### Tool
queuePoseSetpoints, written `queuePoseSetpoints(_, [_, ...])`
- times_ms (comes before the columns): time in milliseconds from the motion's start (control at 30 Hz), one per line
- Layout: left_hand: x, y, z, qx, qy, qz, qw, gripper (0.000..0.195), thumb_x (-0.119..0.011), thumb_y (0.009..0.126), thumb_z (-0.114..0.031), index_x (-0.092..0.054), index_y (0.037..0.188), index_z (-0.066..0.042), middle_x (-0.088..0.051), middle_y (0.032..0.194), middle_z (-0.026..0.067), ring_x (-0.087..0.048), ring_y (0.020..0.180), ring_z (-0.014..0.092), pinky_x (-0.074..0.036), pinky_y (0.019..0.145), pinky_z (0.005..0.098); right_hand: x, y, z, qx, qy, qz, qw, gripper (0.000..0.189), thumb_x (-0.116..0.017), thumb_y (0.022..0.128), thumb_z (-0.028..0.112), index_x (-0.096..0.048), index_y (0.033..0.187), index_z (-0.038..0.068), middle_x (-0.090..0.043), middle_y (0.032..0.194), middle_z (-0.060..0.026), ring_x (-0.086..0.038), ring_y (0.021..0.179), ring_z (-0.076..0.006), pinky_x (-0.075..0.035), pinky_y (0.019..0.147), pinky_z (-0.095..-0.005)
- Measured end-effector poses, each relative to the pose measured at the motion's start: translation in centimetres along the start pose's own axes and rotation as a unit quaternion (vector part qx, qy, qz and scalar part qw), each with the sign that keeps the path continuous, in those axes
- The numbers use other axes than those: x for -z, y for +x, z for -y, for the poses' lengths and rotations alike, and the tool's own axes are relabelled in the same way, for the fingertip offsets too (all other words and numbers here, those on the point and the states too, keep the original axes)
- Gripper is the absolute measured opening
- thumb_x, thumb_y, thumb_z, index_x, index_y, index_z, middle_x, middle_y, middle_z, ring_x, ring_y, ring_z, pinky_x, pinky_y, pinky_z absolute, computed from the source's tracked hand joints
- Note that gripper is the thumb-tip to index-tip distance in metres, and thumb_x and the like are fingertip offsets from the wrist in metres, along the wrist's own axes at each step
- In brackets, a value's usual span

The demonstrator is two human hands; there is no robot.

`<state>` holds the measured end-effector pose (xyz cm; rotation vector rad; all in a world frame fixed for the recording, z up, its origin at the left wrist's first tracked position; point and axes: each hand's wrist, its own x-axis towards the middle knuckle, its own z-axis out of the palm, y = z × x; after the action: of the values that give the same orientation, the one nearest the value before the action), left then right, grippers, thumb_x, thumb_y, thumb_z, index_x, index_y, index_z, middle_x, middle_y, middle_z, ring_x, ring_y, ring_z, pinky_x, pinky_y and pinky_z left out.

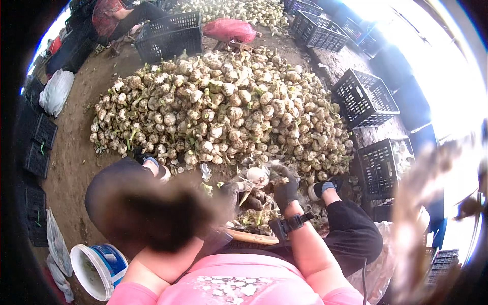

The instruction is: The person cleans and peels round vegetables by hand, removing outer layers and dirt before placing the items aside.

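A pale, cleaned garlic bulb [257, 177] is between my two gloved hands, above the near edge of a big heap of soil-marked garlic bulbs [228, 110]. My left hand [231, 191], in a greyish glove, grips it from the left. A dark blur in front of the lens hides much of that forearm. On the bulb's other side my right hand [286, 190], in a dark glove, is curled; a small brownish piece shows at its fingers, too unclear to name. Beneath both hands lie trimmed leafy scraps [255, 218]. A curved wooden edge [249, 236] is close to my lap.
Black plastic crates stand behind the heap [169, 36] and along the right [364, 99]. A pink mesh sack [230, 30] lies beyond. Lower left is a white-and-blue bucket [101, 270]. Another person [114, 17] sits at the upper left. A pale brown blur covers the right side.
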<state>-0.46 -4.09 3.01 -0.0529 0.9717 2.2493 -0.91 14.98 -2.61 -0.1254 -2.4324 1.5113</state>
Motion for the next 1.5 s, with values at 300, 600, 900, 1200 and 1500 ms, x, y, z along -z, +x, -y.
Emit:
queuePoseSetpoints(300, [0.5,0.0,-0.1,0.028,0.011,-0.023,0.999,0.040,-0.046,0.087,-0.011,-0.046,0.126,-0.007,-0.063,0.098,0.0072,-0.063,0.070,0.014,-0.056,0.060,0.0293,1.6,-0.4,7.8,-0.055,-0.155,0.165,0.973,0.036,-0.066,0.080,0.038,-0.065,0.070,0.003,-0.063,0.067,-0.0164,-0.064,0.063,-0.0279,-0.048,0.058,-0.0377])
queuePoseSetpoints(600, [1.0,0.7,0.0,0.032,0.053,-0.033,0.998,0.038,-0.046,0.086,-0.008,-0.048,0.124,-0.006,-0.062,0.085,0.0060,-0.061,0.063,0.013,-0.054,0.059,0.0280,1.7,-0.5,4.8,-0.138,0.118,0.099,0.978,0.028,-0.063,0.082,0.030,-0.066,0.079,0.002,-0.063,0.066,-0.0165,-0.065,0.064,-0.0248,-0.050,0.060,-0.0374])
queuePoseSetpoints(900, [-0.2,-0.1,-0.9,0.029,0.029,-0.033,0.999,0.038,-0.049,0.087,-0.013,-0.047,0.124,-0.004,-0.059,0.076,0.0037,-0.054,0.054,0.010,-0.054,0.060,0.0298,2.0,0.6,3.4,-0.180,0.206,0.113,0.955,0.019,-0.063,0.083,0.020,-0.064,0.079,0.002,-0.064,0.068,-0.0123,-0.061,0.064,-0.0174,-0.048,0.059,-0.0323])
queuePoseSetpoints(1200, [-1.1,0.7,0.9,0.024,-0.033,-0.035,0.999,0.042,-0.043,0.089,-0.008,-0.044,0.130,-0.010,-0.061,0.098,0.0030,-0.060,0.074,0.012,-0.053,0.066,0.0275,0.4,-0.7,6.5,-0.085,-0.004,-0.027,0.996,0.027,-0.058,0.087,0.028,-0.055,0.085,0.002,-0.059,0.075,-0.0179,-0.057,0.071,-0.0372,-0.044,0.065,-0.0448])
queuePoseSetpoints(1500, [-1.7,0.1,-0.1,0.063,0.107,0.014,0.992,0.045,-0.046,0.082,-0.008,-0.045,0.126,-0.009,-0.060,0.091,0.0020,-0.053,0.061,0.008,-0.044,0.046,0.0195,0.4,1.1,3.4,-0.156,-0.108,0.041,0.981,0.027,-0.057,0.087,0.026,-0.057,0.090,-0.001,-0.063,0.081,-0.0228,-0.062,0.078,-0.0381,-0.049,0.069,-0.0438])
